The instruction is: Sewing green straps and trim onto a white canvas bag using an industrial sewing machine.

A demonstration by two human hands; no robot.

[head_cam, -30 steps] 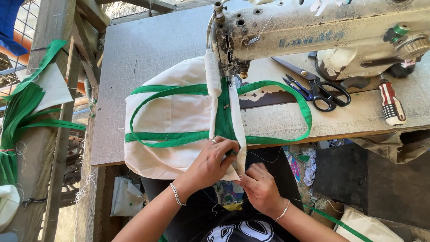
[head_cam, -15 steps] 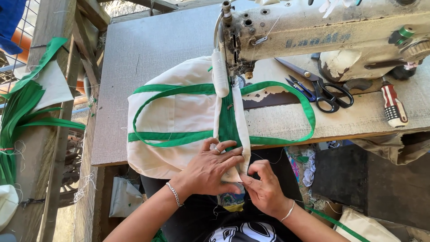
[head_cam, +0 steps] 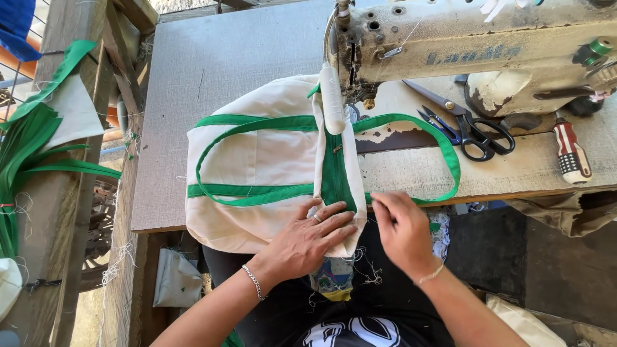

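Pressing flat, your left hand lies open with fingers spread on the near end of the cream bag, fingertips at the green centre strip. That strip runs straight away from you toward the sewing machine. Your right hand sits just beside the bag's near right corner, fingers curled; you cannot tell whether they pinch the hem. The left is the nearer to the strip. A green strap loop trails right, with scissors and a screwdriver beyond.
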